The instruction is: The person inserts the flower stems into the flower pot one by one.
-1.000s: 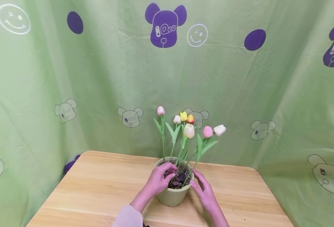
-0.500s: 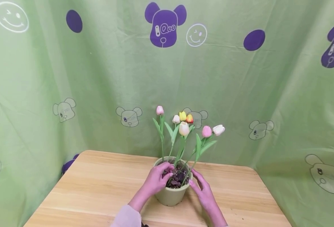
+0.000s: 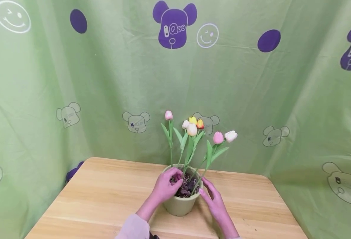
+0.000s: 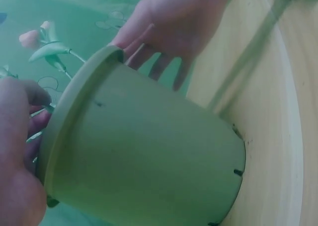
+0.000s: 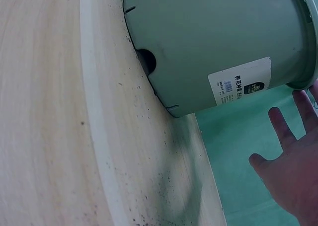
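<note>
A green plastic pot (image 3: 178,206) of dark soil stands on the table with several artificial tulips in it. My left hand (image 3: 165,186) reaches over its left rim, thumb and fingers pinching the stem of the cream tulip (image 3: 191,129) low near the soil. In the left wrist view that hand's curled fingers (image 4: 39,121) partly hide behind the rim. My right hand (image 3: 215,200) rests its fingertips against the right rim, its fingers straight and spread in the right wrist view. Pink tulips (image 3: 218,137), white, yellow (image 3: 192,120) and orange-red ones stand around the cream one.
The pot sits on a wooden table (image 3: 118,192), toward its back edge. Small dark specks of soil (image 5: 167,176) are scattered beside the base. A green printed curtain (image 3: 238,83) hangs close behind and along both sides. The pot carries a white label (image 5: 241,82).
The cream tulip's head has swung left and back, and now overlaps the white and yellow ones. My left hand has shifted only slightly; the right hand stays at the rim.
</note>
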Motion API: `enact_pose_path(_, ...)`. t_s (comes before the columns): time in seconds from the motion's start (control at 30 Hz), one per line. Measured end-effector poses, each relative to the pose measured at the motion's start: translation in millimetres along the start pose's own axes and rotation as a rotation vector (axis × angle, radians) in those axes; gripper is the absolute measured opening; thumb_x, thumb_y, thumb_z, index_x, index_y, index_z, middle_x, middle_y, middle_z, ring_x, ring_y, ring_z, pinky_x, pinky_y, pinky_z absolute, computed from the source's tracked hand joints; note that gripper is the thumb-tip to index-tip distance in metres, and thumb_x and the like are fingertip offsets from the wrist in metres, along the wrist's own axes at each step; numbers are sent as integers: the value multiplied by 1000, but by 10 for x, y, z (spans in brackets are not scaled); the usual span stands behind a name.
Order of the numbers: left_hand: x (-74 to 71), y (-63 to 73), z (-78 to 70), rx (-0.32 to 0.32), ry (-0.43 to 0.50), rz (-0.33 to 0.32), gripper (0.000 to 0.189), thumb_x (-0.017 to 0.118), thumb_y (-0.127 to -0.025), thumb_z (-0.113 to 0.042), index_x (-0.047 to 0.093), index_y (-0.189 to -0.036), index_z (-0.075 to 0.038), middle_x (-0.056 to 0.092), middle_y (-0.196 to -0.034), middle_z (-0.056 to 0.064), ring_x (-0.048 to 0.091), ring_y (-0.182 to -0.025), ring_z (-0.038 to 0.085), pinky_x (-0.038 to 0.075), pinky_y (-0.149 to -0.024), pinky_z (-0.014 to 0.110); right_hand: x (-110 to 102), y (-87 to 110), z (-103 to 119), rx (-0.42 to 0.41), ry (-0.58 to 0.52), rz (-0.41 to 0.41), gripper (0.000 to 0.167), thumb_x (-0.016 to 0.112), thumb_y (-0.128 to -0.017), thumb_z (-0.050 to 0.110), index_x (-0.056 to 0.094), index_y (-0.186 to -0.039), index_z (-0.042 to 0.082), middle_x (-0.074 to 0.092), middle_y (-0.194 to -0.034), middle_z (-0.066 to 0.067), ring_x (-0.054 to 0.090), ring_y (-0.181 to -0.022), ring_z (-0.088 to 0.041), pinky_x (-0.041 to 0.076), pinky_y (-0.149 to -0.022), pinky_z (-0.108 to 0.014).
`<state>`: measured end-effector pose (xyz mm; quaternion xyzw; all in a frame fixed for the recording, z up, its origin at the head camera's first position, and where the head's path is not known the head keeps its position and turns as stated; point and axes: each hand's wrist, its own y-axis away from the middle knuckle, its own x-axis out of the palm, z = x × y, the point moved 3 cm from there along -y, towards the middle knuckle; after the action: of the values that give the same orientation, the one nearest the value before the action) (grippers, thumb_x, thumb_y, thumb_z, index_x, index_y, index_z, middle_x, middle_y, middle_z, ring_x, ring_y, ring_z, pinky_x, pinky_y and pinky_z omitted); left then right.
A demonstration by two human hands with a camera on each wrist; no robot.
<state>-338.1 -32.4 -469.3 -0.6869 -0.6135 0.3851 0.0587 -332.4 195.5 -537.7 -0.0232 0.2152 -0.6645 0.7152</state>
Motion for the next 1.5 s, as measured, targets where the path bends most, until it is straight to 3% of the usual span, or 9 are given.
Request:
enact_pose_path(0.13, 14, -33, -12, -16, 13, -8, 11, 71, -94, -12, 70, -105, -10, 70, -97, 0, 64, -91, 14, 60, -81, 26, -10, 0, -1, 10, -2, 2, 53, 57, -106, 16, 42, -156, 8, 38, -163, -17, 31, -152, -41, 18, -126, -59)
enact_pose_path(0.37, -13, -59, 7, -108, 127, -13, 21, 70, -97, -15, 69, -118, -12, 70, -98, 0, 62, -88, 8, 59, -71, 21, -21, 6, -12, 14, -4, 4, 53, 56, -106, 16, 41, -157, 9, 37, -164, -18, 30, -153, -42, 17, -126, -61)
enact_pose_path(0.63, -20, -52, 84, -24, 122, -57, 23, 70, -96, -12, 68, -118, -6, 71, -98, 5, 64, -85, 11, 59, -70, 22, -3, 7, -6, 11, -5, 5, 53, 56, -106, 15, 41, -157, 8, 37, -164, -16, 30, -153, -41, 17, -126, -58)
enact_pose_path(0.8, -15, -44, 103, 11, 131, -69, 18, 71, -96, -10, 70, -113, -7, 72, -97, 5, 65, -85, 13, 60, -71, 22, -1, 3, -10, 10, -7, 7, 53, 56, -106, 15, 41, -157, 10, 37, -164, -17, 29, -153, -43, 17, -126, -63)
enact_pose_path(1.5, -40, -31, 114, -25, 164, -25, 15, 72, -94, -9, 70, -108, -2, 70, -94, 5, 63, -86, 11, 60, -77, 22, -8, 0, 0, -2, 12, 9, 53, 56, -106, 16, 42, -157, 10, 37, -164, -17, 29, -153, -44, 16, -126, -64)
